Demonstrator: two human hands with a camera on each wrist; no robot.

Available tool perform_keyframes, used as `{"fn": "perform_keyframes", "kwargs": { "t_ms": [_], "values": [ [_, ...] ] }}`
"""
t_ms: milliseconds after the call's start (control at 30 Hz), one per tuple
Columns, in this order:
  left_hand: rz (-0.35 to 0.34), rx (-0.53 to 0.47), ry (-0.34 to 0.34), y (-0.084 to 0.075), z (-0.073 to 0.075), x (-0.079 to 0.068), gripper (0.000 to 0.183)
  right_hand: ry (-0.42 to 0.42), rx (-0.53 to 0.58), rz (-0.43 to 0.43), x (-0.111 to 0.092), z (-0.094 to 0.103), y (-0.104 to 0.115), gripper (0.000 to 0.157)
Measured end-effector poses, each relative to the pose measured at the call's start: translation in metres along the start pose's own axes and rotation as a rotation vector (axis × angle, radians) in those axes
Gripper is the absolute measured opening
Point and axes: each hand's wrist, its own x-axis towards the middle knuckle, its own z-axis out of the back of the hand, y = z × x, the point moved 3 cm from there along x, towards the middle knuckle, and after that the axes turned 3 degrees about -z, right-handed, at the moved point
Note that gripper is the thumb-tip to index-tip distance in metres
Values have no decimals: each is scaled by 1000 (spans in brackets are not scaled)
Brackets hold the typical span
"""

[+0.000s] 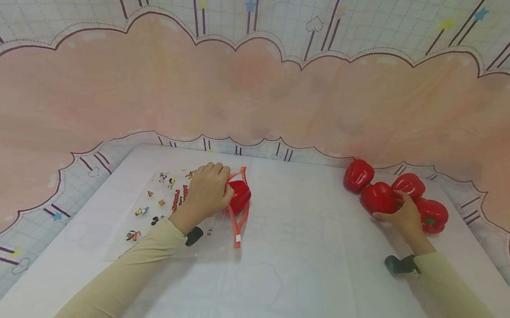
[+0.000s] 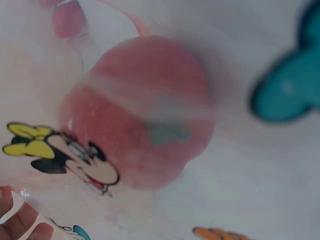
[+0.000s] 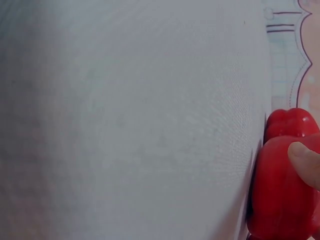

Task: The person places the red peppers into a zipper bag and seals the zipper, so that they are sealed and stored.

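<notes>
The bag [image 1: 141, 235] lies on the left of the table [image 1: 309, 273], one pepper [image 1: 239, 195] inside near its opening; four peppers [image 1: 377, 196] sit together toward the right. A cloth [image 1: 286, 101] hangs behind the table.

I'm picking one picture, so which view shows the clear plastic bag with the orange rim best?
The head view: it takes in most of the clear, cartoon-printed plastic bag, orange rim included, though the left hand covers part. The left wrist view shows only a close-up stretch of it; the right wrist view, none.
</notes>
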Motion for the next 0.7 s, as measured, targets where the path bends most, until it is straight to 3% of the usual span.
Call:
{"fn": "perform_keyframes", "kwargs": {
  "t_ms": [267, 700],
  "values": [
    [0, -7, -10, 0, 2, 0, 26, 20, -5, -68, -1, 2, 0, 95],
    [3, -14, -12, -1, 2, 0, 27, 52, -50, -106, 3, 2, -5, 100]
  ]
}}
